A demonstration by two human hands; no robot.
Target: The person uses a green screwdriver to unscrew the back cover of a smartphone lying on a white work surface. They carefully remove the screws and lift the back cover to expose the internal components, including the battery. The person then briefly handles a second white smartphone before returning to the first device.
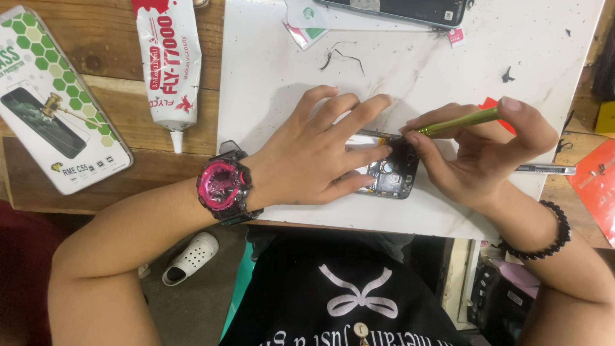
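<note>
A black printed shirt [346,295] is filling the near edge. The left hand [314,154] is pressing flat on an opened dark phone [392,176]; the right hand [480,150] is gripping a green metal tool [461,121] at its far-right corner, on the white marble slab [269,70].

Glossy marble-look slab [448,70], rough wooden bench [109,38]

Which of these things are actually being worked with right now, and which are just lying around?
In use:
- opened phone under the left hand
- green-handled tool in the right hand
- white board beneath

Lying about:
- glue tube
- screen protector box
- second phone
- craft knife
</note>
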